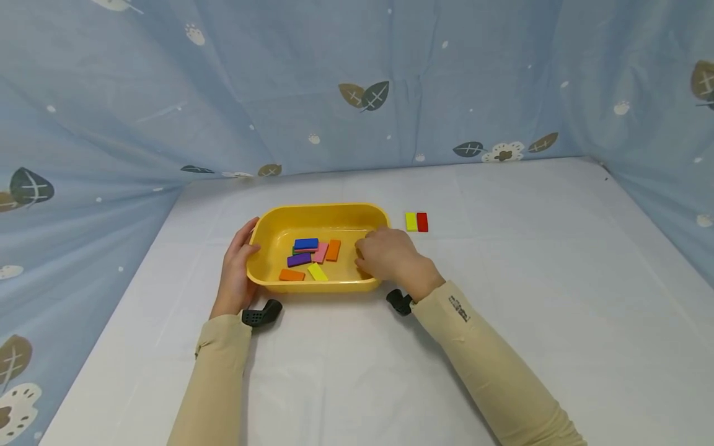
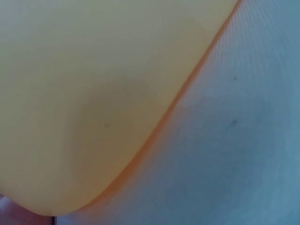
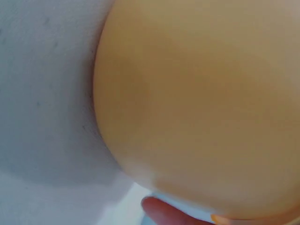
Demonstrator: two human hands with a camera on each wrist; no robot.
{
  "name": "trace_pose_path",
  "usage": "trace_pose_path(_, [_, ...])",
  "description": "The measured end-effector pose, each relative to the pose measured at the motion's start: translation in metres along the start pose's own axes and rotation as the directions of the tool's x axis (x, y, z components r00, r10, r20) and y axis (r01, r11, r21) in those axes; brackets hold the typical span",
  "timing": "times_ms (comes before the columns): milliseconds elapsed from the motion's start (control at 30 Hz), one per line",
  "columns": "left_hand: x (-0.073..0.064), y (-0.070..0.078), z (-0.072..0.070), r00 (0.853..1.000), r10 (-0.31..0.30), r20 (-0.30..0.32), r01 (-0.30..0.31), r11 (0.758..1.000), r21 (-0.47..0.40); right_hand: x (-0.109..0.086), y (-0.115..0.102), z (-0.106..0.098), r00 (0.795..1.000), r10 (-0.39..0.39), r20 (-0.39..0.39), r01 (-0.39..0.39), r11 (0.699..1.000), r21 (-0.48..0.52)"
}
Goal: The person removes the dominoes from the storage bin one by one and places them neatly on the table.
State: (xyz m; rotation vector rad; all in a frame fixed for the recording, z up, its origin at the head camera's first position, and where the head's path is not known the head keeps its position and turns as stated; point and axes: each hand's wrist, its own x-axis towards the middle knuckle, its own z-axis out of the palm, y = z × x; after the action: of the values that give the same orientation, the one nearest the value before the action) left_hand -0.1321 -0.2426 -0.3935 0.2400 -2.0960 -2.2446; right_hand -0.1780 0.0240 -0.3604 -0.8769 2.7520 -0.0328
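Note:
A yellow plastic tub point(image 1: 312, 287) stands on the white-covered table, its outer wall filling much of both wrist views. My left hand point(image 1: 234, 279) grips its left end, thumb over the rim and fingers along the outside. Over the right end, my right hand point(image 1: 390, 255) holds the rim, with two curled digits showing inside. A fingertip point(image 3: 164, 213) shows outside the wall in the right wrist view. On the tub floor lie a blue block point(image 1: 305, 243), a purple block point(image 1: 299, 259), a pink block point(image 1: 320, 252), orange blocks point(image 1: 333, 250) and a yellow block point(image 1: 317, 272).
Just beyond the tub's right end, a lime-yellow block point(image 1: 411, 222) and a red block point(image 1: 422, 222) lie side by side on the table. Blue patterned cloth point(image 1: 312, 111) hangs behind the table and along both sides. A black wrist device point(image 1: 262, 314) sits at the left cuff.

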Motion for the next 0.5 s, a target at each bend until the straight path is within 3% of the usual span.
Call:
trace_pose_path(267, [-0.0007,0.0003,0.0018,1.0,-0.011,-0.006,0.011,1.0,0.004,0.0002,0.0008,0.0015,1.0,-0.012,-0.019,0.012,1.0,0.005])
trace_pose_path(500, [-0.0008,-0.0005,0.0018,1.0,-0.004,-0.012,0.004,1.0,-0.002,0.0004,0.0015,0.0003,1.0,-0.013,0.018,0.01,0.993,0.116])
